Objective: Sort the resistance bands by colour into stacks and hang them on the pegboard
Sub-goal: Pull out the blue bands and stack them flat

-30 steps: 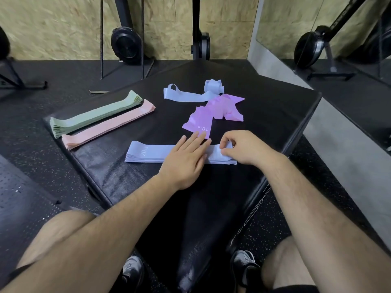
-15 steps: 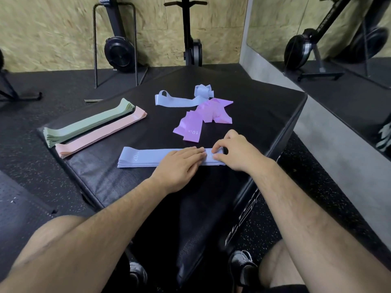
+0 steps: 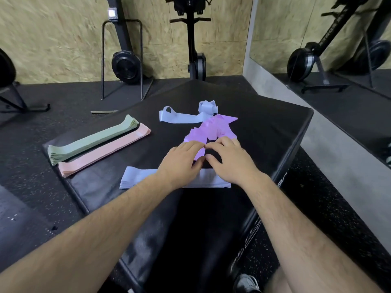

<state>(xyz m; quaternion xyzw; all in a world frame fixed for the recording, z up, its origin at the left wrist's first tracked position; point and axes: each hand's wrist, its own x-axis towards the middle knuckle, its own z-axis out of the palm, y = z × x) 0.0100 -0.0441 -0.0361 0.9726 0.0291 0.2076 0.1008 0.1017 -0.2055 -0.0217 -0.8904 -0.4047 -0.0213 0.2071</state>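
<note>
Neatly stacked: three piles on the black padded box (image 3: pixel 264 127). The green stack (image 3: pixel 91 140) and pink stack (image 3: pixel 105 151) lie side by side at the left, and the blue stack (image 3: pixel 137 176) lies nearest the person.
Loose bands: one purple pile (image 3: pixel 215 129) mid-box, with two blue ones beyond it, a flat blue band (image 3: pixel 182 118) and a bunched blue band (image 3: pixel 208 106).
Left hand (image 3: pixel 179 161): fingers and thumb pinch the purple pile's near end.
Right hand (image 3: pixel 230 161): curled fingers touch that same end; whether they grasp it cannot be told.

Blk padded box (image 3: pixel 264 127) on speckled rubber floor (image 3: pixel 25 170); left rower (image 3: pixel 125 66) & centre rower (image 3: pixel 196 64) upright agst OSB wall (image 3: pixel 53 39); mirror (image 3: pixel 317 28) on R; grey shoe (image 3: pixel 246 282) at btm
</note>
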